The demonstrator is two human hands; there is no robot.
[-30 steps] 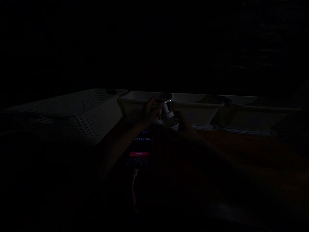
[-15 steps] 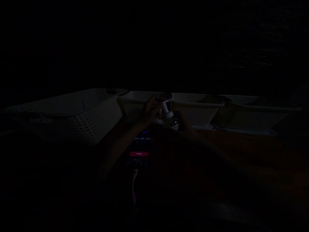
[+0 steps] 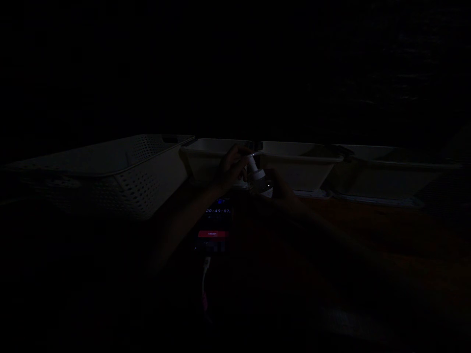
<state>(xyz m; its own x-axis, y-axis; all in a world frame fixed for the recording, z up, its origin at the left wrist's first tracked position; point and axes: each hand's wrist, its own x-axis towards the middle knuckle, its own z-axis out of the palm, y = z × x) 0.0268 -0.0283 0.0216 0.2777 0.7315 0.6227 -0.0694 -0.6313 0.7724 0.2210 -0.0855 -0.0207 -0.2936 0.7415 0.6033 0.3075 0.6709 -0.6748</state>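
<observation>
The scene is very dark. My left hand (image 3: 232, 169) is curled around the white pump head of a small clear bottle (image 3: 258, 180) held above the table near the bins. My right hand (image 3: 278, 185) grips the bottle's body from the right, though its fingers barely show. Just below the hands lies a phone (image 3: 215, 224) with a lit timer and a red button on its screen.
A white perforated basket (image 3: 110, 171) stands at the left. A row of white bins (image 3: 301, 164) runs along the back of the wooden table (image 3: 368, 230). A white cable (image 3: 203, 284) trails from the phone toward me.
My left hand has shifted slightly on the pump head. The phone timer has advanced. The bottle has hardly moved.
</observation>
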